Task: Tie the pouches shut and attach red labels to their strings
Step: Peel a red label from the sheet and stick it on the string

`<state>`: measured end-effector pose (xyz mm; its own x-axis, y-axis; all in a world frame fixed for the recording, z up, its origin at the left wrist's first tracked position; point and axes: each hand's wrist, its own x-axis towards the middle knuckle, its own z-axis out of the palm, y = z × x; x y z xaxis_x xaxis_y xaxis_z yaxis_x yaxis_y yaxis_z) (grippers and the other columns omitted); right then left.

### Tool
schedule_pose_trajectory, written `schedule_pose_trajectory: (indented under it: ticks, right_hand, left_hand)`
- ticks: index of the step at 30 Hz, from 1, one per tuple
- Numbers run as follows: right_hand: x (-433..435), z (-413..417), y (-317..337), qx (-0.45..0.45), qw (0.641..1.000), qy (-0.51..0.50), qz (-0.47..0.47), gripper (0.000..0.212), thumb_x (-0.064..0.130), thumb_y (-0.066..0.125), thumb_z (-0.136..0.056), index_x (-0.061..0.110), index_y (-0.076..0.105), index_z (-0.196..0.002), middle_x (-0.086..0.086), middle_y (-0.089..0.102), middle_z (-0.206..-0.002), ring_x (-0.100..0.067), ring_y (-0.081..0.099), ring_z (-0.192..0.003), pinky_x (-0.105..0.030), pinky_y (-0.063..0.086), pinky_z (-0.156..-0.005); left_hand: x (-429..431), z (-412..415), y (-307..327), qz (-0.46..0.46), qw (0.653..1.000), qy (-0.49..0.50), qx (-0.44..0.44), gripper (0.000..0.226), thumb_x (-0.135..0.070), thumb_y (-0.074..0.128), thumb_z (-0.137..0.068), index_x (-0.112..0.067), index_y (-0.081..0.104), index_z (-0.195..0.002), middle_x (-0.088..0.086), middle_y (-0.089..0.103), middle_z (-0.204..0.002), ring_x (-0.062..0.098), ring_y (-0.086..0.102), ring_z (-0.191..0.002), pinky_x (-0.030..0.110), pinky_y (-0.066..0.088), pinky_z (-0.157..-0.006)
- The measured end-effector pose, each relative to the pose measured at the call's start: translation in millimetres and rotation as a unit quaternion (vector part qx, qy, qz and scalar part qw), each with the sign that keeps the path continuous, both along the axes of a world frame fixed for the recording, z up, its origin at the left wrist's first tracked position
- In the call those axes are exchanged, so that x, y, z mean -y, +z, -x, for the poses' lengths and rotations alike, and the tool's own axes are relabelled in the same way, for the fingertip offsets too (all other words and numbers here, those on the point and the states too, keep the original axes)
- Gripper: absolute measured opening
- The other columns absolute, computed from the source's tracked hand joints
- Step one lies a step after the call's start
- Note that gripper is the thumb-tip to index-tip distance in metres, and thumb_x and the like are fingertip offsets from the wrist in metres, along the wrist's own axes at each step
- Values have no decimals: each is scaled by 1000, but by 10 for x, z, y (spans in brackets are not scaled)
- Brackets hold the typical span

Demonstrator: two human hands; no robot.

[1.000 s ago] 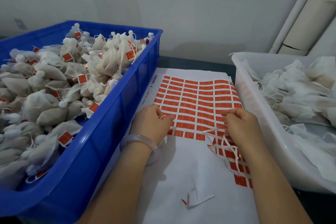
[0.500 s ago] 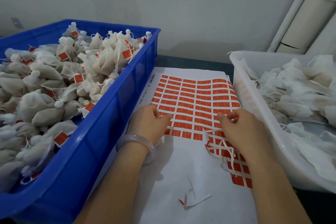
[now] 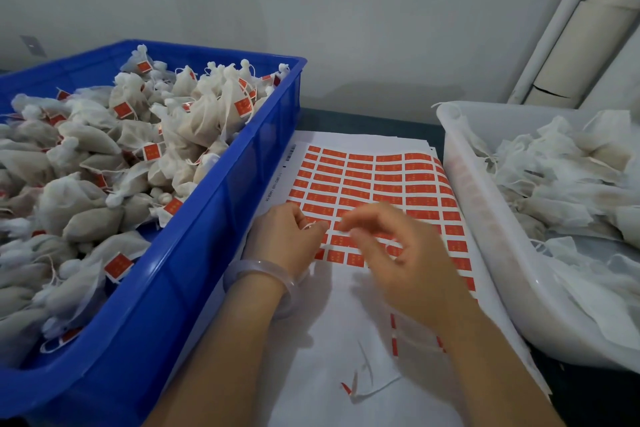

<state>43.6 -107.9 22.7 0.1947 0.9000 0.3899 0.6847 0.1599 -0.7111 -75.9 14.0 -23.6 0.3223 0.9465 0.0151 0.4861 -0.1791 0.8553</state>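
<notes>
Above the label sheet [image 3: 381, 180] on the desk [image 3: 363, 120], the left hand [image 3: 287, 243] curls its grip on a white string [image 3: 307, 226]; the right hand [image 3: 405, 260] is blurred, so I cannot tell its grip.

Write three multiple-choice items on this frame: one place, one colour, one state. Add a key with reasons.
1. Where does the sheet of red labels lie relative to the blue bin and the white bin?
A. Inside the blue one
B. Flat between them
C. Inside the white one

2. What colour is the bin holding the labelled pouches?
A. Blue
B. White
C. Green

3. What state are the pouches in the white bin in?
A. Every one carries a red label
B. No red labels show on them
C. Packed in boxes

Key:
1 B: the sheet lies in the gap, with a bin on each side.
2 A: the tied pouches with red labels fill the blue bin.
3 B: only white fabric and strings show there.
</notes>
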Motion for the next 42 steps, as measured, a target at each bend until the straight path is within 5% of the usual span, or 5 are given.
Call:
schedule_pose_trajectory:
  ticks: [5, 11, 16, 22, 42]
  right_hand:
    - [-85, -14, -159, 128, 981, -28, 142, 16, 32, 56, -91, 31, 58, -107, 15, 64, -108, -2, 60, -86, -7, 40, -81]
    - [-106, -251, -202, 61, 967, -109, 220, 18, 35, 68, -83, 38, 52, -91, 24, 51, -93, 4, 52, -68, -4, 34, -64]
    - [-157, -194, -278, 72, 964, -83, 243, 21, 33, 66, -85, 32, 62, -105, 19, 47, -113, -3, 50, -95, -22, 41, -93]
    - [-200, -153, -253, 58, 957, -78, 274, 21, 25, 65, -86, 35, 60, -104, 9, 45, -127, -13, 46, -115, -34, 39, -104]
    - [-239, -158, -197, 93, 946, -46, 308, 23, 22, 62, -88, 38, 48, -97, 7, 45, -126, -15, 46, -115, -32, 40, -99]
  left_hand:
    - [16, 22, 6, -7, 1000, -10, 3, 17, -43, 64, -83, -31, 55, -75, -23, 62, -75, 3, 68, -66, 20, 54, -60]
    - [4, 23, 6, 15, 1000, -13, 8, 16, -46, 66, -81, -32, 58, -78, -25, 63, -73, -2, 67, -62, 20, 56, -57]
    - [24, 28, 19, 9, 1000, -8, 2, 16, -48, 64, -81, -35, 55, -79, -26, 60, -73, -1, 66, -60, 14, 48, -49]
    - [10, 13, -27, 7, 1000, -2, -5, 16, -49, 64, -81, -35, 56, -81, -26, 61, -77, 2, 68, -64, 20, 55, -56]
    - [6, 9, -24, 4, 1000, -8, -10, 18, -49, 62, -82, -35, 57, -91, -25, 62, -81, 4, 69, -68, 20, 54, -58]
